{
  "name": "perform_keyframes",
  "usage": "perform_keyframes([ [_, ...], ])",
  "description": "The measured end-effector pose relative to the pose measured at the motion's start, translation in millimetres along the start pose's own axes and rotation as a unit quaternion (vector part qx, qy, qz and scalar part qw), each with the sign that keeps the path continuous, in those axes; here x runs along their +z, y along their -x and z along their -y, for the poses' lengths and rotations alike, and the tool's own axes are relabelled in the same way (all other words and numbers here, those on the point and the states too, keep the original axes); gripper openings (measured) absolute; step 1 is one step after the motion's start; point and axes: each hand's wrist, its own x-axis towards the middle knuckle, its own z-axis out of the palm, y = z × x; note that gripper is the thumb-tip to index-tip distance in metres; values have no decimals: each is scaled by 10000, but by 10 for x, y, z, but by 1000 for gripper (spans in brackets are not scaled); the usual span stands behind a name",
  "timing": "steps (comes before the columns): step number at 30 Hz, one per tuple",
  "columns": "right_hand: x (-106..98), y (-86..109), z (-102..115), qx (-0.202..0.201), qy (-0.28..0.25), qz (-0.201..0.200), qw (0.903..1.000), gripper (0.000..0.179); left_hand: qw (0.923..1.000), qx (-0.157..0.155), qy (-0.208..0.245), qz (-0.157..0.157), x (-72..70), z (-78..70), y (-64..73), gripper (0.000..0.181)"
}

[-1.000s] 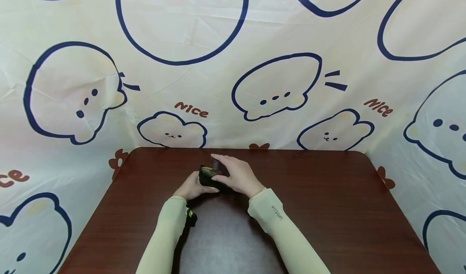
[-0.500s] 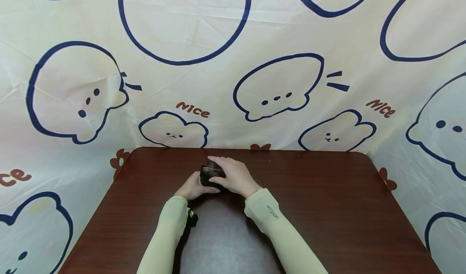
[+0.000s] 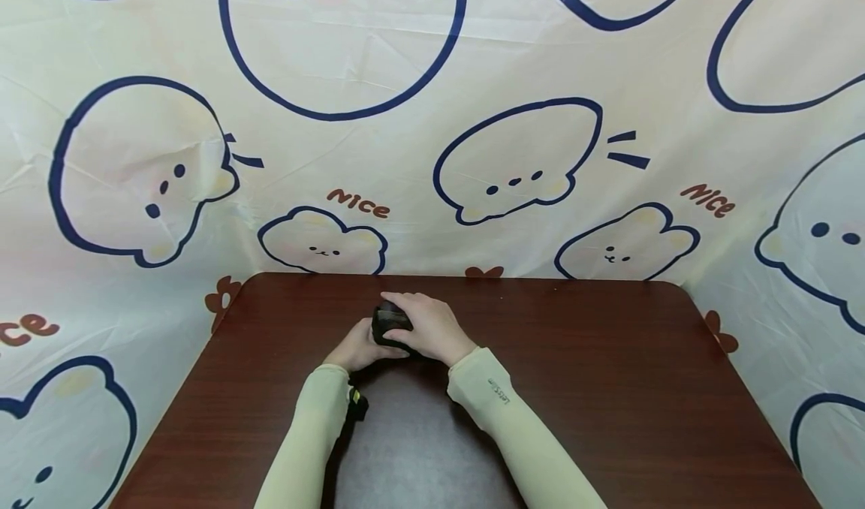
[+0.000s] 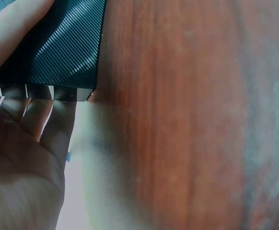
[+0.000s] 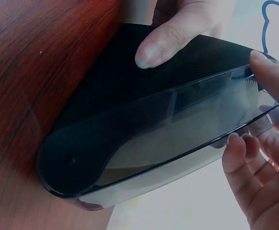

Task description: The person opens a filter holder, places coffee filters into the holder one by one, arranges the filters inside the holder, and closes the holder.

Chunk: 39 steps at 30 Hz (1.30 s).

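A black ribbed box [image 3: 387, 329] with a smoky see-through lid [image 5: 177, 136] is held between both hands near the table's far side. The left hand [image 3: 356, 349] grips the box from the left; in the right wrist view its thumb lies on the ribbed side. From the right, the right hand [image 3: 432, 327] pinches the lid's free end, thumb on one side and curled fingertips on the other. The lid lies over the box's opening, its rounded hinge end near the table. Whether it is fully down I cannot tell.
The dark wooden table [image 3: 595, 389] extends around the hands, with a shiny grey patch [image 3: 422, 449] between the forearms. A cream cloth [image 3: 405, 156] with cartoon animals hangs behind and at both sides. A small black device [image 3: 357, 405] sits at the left wrist.
The right hand has moved a little left and swung the lid down over the box. The yellowish inside that showed a second ago is now covered. The left hand has stayed nearly still.
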Motion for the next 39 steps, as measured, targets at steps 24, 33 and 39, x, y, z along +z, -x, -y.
perform_keyframes([
  [24, 61, 11, -1, 108, -39, 75, 9999, 66, 9999, -100, 11, 84, 0, -28, -36, 54],
  [33, 61, 125, -164, 153, -75, 233, 9996, 62, 9993, -95, -361, -90, 7, -44, 3, 68],
  [39, 84, 272, -338, 239, -247, 265, 9991, 54, 9984, -52, -519, -212, 32, -47, 73, 75],
])
